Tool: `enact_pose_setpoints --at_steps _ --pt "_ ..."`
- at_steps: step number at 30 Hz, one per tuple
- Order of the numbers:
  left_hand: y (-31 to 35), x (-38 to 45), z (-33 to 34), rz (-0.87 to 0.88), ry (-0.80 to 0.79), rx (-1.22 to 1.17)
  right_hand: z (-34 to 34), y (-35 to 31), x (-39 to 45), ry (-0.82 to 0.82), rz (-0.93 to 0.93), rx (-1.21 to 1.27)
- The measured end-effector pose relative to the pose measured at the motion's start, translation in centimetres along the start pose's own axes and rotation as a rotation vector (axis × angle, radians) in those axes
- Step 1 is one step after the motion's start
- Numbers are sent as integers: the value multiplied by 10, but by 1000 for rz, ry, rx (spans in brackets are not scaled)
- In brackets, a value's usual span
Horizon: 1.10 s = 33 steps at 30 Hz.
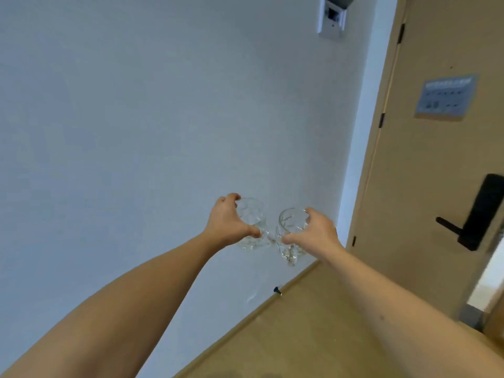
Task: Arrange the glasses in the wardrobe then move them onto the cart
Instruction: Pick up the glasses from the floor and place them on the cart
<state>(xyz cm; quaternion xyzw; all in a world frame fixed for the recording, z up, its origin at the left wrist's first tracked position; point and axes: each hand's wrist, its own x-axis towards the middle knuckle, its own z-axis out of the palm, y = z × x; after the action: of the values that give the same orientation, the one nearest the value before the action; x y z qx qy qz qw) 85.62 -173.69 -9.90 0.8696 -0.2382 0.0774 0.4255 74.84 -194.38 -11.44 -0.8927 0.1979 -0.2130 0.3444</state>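
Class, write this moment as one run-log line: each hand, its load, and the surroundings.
left hand: grips left glass | right hand: grips right glass | both held up | surroundings: wall, door | cart: unseen

Two clear cut-pattern glasses, held in the air side by side before a pale wall. The left glass is tilted, its rim uppermost; the right glass sits slightly lower. Their lower parts nearly touch.
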Motion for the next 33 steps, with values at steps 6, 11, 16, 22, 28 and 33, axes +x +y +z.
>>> enact_pose_setpoints --at_steps 6,11,16,22,28,33 --pt "-41 -50 -72 -153 162 94 62 -60 -6 -156 -138 59" --pt "-74 -101 -140 -282 300 132 112 -125 -30 -299 -260 82" --pt "-109 -167 -214 -378 437 171 167 -195 -73 -397 -368 92" --pt "-152 -266 -308 -509 543 225 234 -281 -162 -543 -459 145" --pt "-190 -373 -396 -631 648 270 296 -366 -269 -697 -568 174" --pt "-212 -473 -465 -726 736 313 343 -427 -361 -789 -632 184"
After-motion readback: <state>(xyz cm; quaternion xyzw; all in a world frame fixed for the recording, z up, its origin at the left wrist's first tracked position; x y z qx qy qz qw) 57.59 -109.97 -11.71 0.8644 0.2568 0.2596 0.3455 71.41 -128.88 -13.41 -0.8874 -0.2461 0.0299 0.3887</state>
